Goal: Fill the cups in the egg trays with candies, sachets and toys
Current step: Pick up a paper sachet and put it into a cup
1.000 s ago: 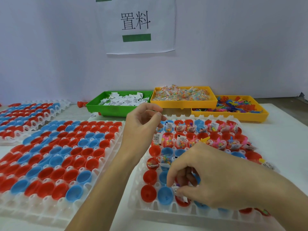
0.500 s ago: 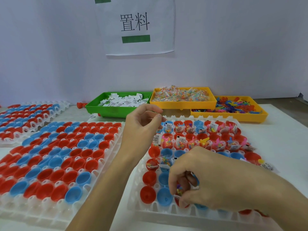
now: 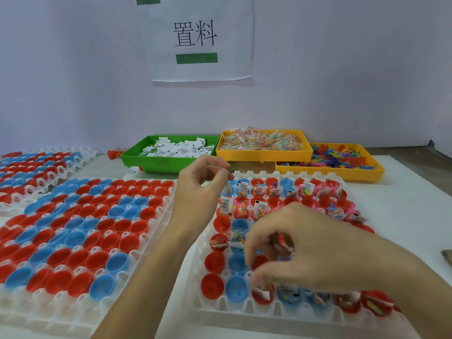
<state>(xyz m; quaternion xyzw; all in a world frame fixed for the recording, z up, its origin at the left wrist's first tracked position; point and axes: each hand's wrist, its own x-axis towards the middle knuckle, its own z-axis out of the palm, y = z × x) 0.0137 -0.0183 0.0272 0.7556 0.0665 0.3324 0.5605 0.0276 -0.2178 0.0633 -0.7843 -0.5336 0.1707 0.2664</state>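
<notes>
The right egg tray (image 3: 220, 311) holds red and blue cups; the back rows and front row carry sachets, candies and toys, while several cups at its left are bare. My right hand (image 3: 315, 250) hovers over the tray's front middle, fingers curled round small coloured pieces (image 3: 281, 239), fingertips just above a red front-row cup (image 3: 263, 293) with a sachet in it. My left hand (image 3: 200, 192) hangs over the tray's back left corner, fingers curled, thumb close to the index tip. What it holds, if anything, is hidden.
A second tray (image 3: 73, 321) of bare red and blue cups lies at left, a third (image 3: 85, 152) behind it. At the back stand a green bin (image 3: 156, 165) of sachets, a yellow bin (image 3: 264, 156) of candies and another (image 3: 330, 173) of toys.
My right hand's fingertips have shifted down toward the front row, and the coloured pieces now sit deeper in its fingers. My left hand has stayed in place.
</notes>
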